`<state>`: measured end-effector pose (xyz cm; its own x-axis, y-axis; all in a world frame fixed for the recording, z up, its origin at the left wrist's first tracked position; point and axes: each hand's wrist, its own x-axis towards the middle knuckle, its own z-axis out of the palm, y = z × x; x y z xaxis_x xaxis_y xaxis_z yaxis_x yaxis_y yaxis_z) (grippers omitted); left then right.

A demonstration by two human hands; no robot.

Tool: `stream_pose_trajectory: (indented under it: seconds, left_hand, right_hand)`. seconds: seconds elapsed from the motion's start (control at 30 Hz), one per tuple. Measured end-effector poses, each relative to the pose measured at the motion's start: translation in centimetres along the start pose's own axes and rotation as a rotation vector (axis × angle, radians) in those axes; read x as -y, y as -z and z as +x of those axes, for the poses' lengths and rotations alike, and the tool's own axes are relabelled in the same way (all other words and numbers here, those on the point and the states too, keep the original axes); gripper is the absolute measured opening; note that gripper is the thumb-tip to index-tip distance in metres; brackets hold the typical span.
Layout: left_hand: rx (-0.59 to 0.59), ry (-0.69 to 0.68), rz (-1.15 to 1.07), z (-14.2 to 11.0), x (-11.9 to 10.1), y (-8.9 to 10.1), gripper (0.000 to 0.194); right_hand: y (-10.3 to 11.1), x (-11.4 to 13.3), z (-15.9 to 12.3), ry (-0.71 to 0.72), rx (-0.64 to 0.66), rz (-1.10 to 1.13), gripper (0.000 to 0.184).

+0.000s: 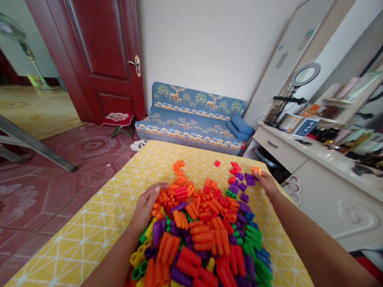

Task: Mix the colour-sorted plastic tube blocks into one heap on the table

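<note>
I saw a yellow table [98, 207] with a big block heap [201, 230] on it. The left hand [146, 202] curved beside the heap; I couldn't tell its grip. The right hand [267, 183] pinched an orange block [255, 170] near the table's far right corner.

White letters on the blue box [305, 128], perhaps "PAS", are too blurred to be sure; the sticker [306, 39] is unreadable.

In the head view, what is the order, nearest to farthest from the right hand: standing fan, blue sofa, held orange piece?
1. Orange piece: in the right hand.
2. Blue sofa: ahead, beyond the table.
3. Standing fan: far left.
</note>
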<state>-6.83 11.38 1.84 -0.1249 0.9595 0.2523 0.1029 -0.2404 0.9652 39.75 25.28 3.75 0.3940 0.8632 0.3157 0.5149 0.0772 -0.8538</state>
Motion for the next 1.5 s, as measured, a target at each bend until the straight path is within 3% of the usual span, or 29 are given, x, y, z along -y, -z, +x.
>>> stream_pose_trajectory:
  seconds: [0.13, 0.23, 0.33, 0.47, 0.6, 0.7, 0.8, 0.87, 0.97, 1.03, 1.1, 1.33, 1.43, 1.5]
  left_hand:
    - [-0.015, 0.013, 0.024, 0.2, 0.1, -0.1, 0.045]
    - [-0.009, 0.013, 0.011, 0.4, 0.5, -0.3, 0.046]
    - [0.0, 0.02, -0.009, 0.5, 0.8, -0.4, 0.046]
    - [0.028, 0.028, -0.007, 0.4, 0.7, -0.3, 0.047]
    - [0.029, 0.04, -0.004, 0.1, 0.1, -0.3, 0.048]
    - [0.041, 0.057, -0.037, 0.0, 0.0, -0.2, 0.05]
    - [0.06, 0.061, -0.076, 0.1, 0.3, -0.2, 0.05]
    - [0.041, 0.039, -0.056, 0.2, 0.4, -0.2, 0.046]
    - [-0.002, -0.008, -0.014, 0.2, 0.3, -0.2, 0.041]
    - [-0.022, -0.021, -0.044, 0.1, 0.2, -0.3, 0.041]
    - [-0.028, -0.018, -0.079, 0.0, 0.1, -0.3, 0.042]
    - [0.008, -0.002, -0.052, -0.1, 0.0, -0.4, 0.042]
    - [0.012, 0.0, -0.053, -0.1, 0.1, -0.4, 0.042]
    - [0.013, 0.003, -0.063, -0.1, 0.1, -0.4, 0.042]
  right_hand:
    - [-2.6, -0.9, 0.8, -0.107, 0.09, 0.064, 0.046]
    - [-5.1, -0.2, -0.8, -0.091, 0.224, 0.139, 0.05]
    - [-7.6, 2.1, -4.0, -0.039, 0.438, 0.208, 0.047]
    - [-9.8, 6.8, -9.0, -0.014, 0.736, 0.278, 0.042]
    - [-9.6, 12.7, -13.7, 0.049, 1.055, 0.371, 0.039]
    - [-7.9, 17.1, -16.6, 0.251, 1.199, 0.371, 0.035]
    - [-6.6, 19.5, -17.7, 0.362, 1.321, 0.342, 0.03]
    - [-7.0, 19.3, -17.1, 0.312, 1.309, 0.318, 0.033]
    - [-9.5, 17.4, -14.8, 0.271, 1.117, 0.238, 0.036]
    - [-11.8, 16.2, -13.3, 0.377, 0.994, 0.127, 0.029]
    - [-13.8, 15.7, -12.1, 0.54, 0.956, -0.03, 0.021]
    - [-15.8, 19.5, -12.2, 0.901, 1.179, -0.65, 0.035]
    - [-16.2, 20.4, -12.9, 0.944, 1.158, -0.778, 0.033]
    - [-16.3, 20.0, -12.8, 0.913, 1.166, -0.743, 0.031]
